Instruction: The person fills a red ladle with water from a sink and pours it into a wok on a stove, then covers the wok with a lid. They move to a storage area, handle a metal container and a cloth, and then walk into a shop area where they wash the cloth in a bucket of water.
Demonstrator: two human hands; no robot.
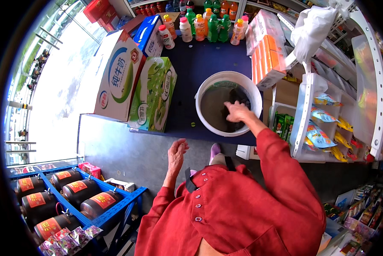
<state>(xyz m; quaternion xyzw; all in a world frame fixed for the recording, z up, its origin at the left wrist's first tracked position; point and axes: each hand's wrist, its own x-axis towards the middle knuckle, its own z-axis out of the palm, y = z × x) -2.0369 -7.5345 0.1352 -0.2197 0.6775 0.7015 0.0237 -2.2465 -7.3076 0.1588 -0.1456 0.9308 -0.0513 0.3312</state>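
A white plastic bucket [255,110] of murky grey-brown water [212,105] stands on the dark blue tabletop [185,102], near its front edge. Over the bucket's mouth is my right hand [239,112], its index finger stretched out and nothing visible in its grasp. Beside and behind that hand a dark, wet-looking item [238,95], perhaps cloth, lies in the water. I cannot tell whether the fingertips touch the water. My left hand [177,154] hangs before the table edge, empty, with fingers loosely bent. The nearest thing to it is a green yogurt drink carton [153,94].
A white milk carton [118,76] and blue box [149,35] stand on the left. Drink bottles [199,27] line the back. Orange tissue packs [268,60] and a snack rack [322,124] flank the right. A blue metal rack [121,206] holds dark jars [74,190].
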